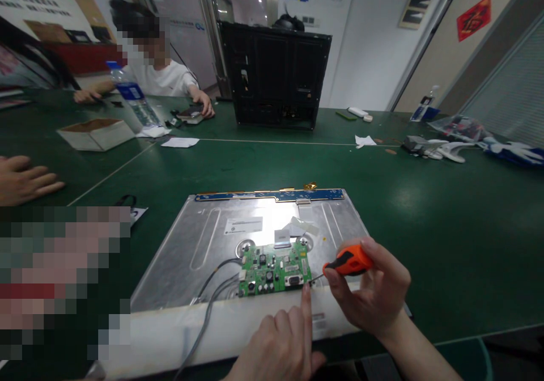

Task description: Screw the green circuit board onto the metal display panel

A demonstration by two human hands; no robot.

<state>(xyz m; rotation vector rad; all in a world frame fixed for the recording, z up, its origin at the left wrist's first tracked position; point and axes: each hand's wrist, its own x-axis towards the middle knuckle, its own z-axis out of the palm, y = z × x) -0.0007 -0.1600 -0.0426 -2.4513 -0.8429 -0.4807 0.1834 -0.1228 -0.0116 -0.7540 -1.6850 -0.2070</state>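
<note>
Right hand [374, 296] is closed around the orange-and-black plastic-handled screwdriver [349, 261], fingers wrapped on the handle, thumb on top. Screwdriver sits at 5 o'clock on the flat silver metal monitor back panel [204, 245]; long axis runs roughly 3-to-9, the thin shaft pointing toward 9 with the tip at the right edge of the small green circuit board [275, 270]. Left hand [278, 344] holds nothing: loosely curled, index finger extended to 12 and touching the panel just beside the tip.

Handling, as a judgement: the screwdriver looks light and stiff, its handle grippy, best held mid-handle as now. The board looks thin and fragile, so take it by the edges, not the components. Grey cables [210, 301] leave the board toward 7.

Elsewhere on the green table [425, 211]: upright black monitor shell [274, 75] at 12, cardboard box [97, 132] and clear water bottle [134, 100] at 10. Another person's hand [23, 180] rests at 9; a seated person is at 11.
</note>
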